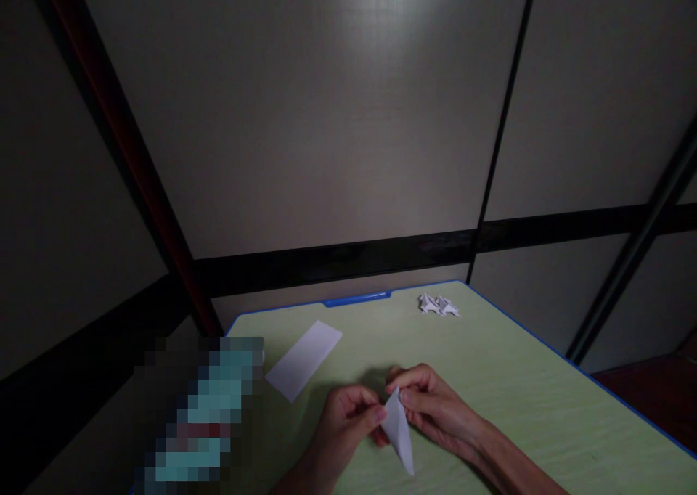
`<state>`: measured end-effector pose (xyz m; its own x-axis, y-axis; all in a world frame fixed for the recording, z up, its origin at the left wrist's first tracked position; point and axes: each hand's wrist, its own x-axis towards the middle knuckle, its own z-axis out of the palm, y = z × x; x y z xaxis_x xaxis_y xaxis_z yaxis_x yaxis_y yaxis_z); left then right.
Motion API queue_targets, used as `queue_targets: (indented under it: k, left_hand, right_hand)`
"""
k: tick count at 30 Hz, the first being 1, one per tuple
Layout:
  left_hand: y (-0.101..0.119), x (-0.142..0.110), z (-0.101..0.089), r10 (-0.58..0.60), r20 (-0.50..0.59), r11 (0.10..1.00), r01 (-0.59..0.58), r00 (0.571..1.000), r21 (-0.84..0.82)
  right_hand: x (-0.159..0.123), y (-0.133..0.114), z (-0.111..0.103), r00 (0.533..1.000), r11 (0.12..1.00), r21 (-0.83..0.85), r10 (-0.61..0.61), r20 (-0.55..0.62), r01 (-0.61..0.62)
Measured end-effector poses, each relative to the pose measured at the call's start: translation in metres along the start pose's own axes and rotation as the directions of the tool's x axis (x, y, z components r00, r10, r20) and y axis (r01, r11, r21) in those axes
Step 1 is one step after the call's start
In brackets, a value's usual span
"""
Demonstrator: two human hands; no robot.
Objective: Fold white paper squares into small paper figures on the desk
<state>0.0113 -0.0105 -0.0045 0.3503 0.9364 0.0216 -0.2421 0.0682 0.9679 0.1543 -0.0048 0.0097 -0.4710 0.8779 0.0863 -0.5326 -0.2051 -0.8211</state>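
A folded piece of white paper [399, 437] is held above the front part of the table, its narrow point hanging down toward me. My left hand [351, 422] pinches its left edge between thumb and fingers. At its upper right edge, the thumb and fingers of my right hand [435, 404] are closed on the same paper. The fingers partly cover its upper end, so the folds there are hidden. Beyond my left hand, a flat white paper strip [303, 361] lies at a slant on the table.
Two small folded paper figures [438, 305] sit side by side near the far right corner of the light green table [523, 408]. A blue bar [356, 300] runs along its far edge. A blurred-out, teal patch [207, 408] covers the left edge. Cabinet panels [337, 117] stand behind.
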Motion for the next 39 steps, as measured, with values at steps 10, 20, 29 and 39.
queue_targets:
  k: [10, 20, 29, 39]
  left_hand:
    - [-0.0002, 0.0003, 0.0010, 0.002, -0.021, 0.999, -0.002, 1.000, 0.035]
    - [0.0008, 0.0017, 0.0014, -0.051, -0.056, 0.998, 0.052, 0.997, 0.023]
    - [0.0026, 0.0005, 0.0019, -0.058, -0.076, 0.998, 0.060, 0.995, 0.034]
    - [0.0071, -0.0003, 0.0030, 0.149, -0.177, 0.954, -0.094, 0.973, 0.285]
  right_hand:
    - [0.0024, 0.0003, -0.0010, 0.994, 0.997, -0.046, -0.051, 0.096, 0.056]
    - [0.0026, 0.0032, -0.0031, 0.991, 0.993, -0.095, -0.052, 0.126, 0.065]
    - [0.0036, 0.0018, -0.0031, 0.995, 0.996, -0.093, -0.011, 0.096, 0.020]
    - [0.0059, 0.0013, 0.0021, 0.983, 0.900, -0.431, -0.135, -0.121, 0.070]
